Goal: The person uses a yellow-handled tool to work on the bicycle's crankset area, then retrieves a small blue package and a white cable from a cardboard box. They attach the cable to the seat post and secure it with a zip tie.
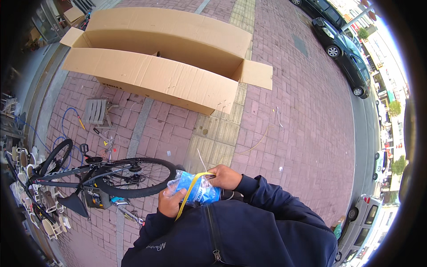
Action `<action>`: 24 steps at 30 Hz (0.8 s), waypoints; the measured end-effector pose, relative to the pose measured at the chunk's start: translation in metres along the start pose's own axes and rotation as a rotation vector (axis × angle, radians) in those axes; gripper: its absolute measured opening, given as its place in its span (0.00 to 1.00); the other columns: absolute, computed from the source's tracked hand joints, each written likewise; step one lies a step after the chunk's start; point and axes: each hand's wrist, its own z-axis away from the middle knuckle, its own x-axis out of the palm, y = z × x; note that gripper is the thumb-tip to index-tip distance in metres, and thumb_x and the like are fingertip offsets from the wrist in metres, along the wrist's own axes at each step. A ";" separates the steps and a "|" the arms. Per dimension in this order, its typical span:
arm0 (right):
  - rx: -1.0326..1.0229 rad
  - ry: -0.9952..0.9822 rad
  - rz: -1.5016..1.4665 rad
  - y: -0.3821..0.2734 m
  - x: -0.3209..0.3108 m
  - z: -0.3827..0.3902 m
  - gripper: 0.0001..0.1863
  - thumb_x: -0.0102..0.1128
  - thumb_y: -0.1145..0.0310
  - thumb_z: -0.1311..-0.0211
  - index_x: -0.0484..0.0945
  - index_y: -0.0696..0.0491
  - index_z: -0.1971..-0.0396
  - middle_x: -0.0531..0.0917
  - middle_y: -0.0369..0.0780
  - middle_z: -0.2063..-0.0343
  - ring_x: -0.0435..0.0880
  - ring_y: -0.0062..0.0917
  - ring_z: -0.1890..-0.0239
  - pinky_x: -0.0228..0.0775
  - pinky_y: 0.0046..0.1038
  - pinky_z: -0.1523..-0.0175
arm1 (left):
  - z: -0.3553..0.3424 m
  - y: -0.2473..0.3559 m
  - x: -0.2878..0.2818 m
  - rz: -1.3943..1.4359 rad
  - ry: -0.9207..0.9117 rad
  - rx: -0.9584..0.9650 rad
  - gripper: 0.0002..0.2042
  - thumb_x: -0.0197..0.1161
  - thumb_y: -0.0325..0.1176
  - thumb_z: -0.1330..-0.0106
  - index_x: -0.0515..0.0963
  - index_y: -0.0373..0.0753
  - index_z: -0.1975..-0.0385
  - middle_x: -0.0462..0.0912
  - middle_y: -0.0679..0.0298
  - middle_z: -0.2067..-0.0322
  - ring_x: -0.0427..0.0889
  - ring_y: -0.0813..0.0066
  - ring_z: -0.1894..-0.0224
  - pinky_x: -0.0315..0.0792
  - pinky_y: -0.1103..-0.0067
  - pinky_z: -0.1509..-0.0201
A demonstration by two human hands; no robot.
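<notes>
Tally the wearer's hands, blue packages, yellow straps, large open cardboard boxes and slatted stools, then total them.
Left hand and right hand: 2
Blue package: 1
Yellow strap: 1
Large open cardboard box: 1
Slatted stool: 1
Total: 6

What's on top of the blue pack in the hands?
A yellow strap lies across the blue pack, running from the right hand down beside the left hand. The pack's underside and the parts beneath strap and hands are covered, so unseen.

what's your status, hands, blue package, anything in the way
Left hand gripping blue package. Right hand pinching top of yellow strap. Bicycle close on left, seemingly not blocking.
</notes>
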 end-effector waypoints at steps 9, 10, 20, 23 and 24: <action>0.130 0.300 -0.327 -0.029 -0.074 -0.059 0.14 0.61 0.63 0.30 0.82 0.61 0.65 0.82 0.34 0.75 0.76 0.14 0.72 0.71 0.24 0.65 | -0.084 0.032 0.012 0.200 0.038 -0.206 0.24 0.55 0.44 0.24 0.65 0.31 0.40 0.82 0.59 0.60 0.84 0.76 0.60 0.78 0.82 0.66; 0.063 0.231 -0.226 -0.031 -0.085 -0.063 0.14 0.60 0.62 0.29 0.82 0.61 0.63 0.83 0.35 0.74 0.77 0.15 0.71 0.71 0.25 0.64 | -0.095 0.033 0.017 0.142 -0.009 -0.210 0.23 0.56 0.44 0.25 0.66 0.31 0.41 0.82 0.58 0.60 0.84 0.76 0.60 0.77 0.82 0.67; -0.302 0.028 -0.192 -0.068 -0.185 -0.119 0.22 0.65 0.56 0.32 0.78 0.59 0.50 0.84 0.42 0.61 0.81 0.26 0.59 0.74 0.30 0.50 | -0.249 0.081 0.098 -0.601 0.399 0.311 0.34 0.64 0.38 0.38 0.58 0.34 0.34 0.74 0.40 0.48 0.82 0.37 0.59 0.76 0.54 0.58; -0.019 0.109 -0.316 -0.070 -0.208 -0.143 0.16 0.66 0.63 0.34 0.81 0.60 0.55 0.86 0.40 0.64 0.82 0.24 0.63 0.75 0.28 0.54 | -0.270 0.098 0.121 -0.723 0.466 -0.004 0.40 0.66 0.35 0.40 0.53 0.29 0.31 0.70 0.39 0.43 0.80 0.37 0.53 0.76 0.56 0.51; 0.000 0.119 -0.355 -0.069 -0.215 -0.150 0.14 0.65 0.67 0.35 0.81 0.61 0.57 0.86 0.39 0.64 0.83 0.24 0.64 0.75 0.28 0.55 | -0.273 0.103 0.120 -0.726 0.466 0.011 0.40 0.66 0.35 0.40 0.53 0.28 0.31 0.70 0.39 0.42 0.79 0.37 0.52 0.76 0.56 0.50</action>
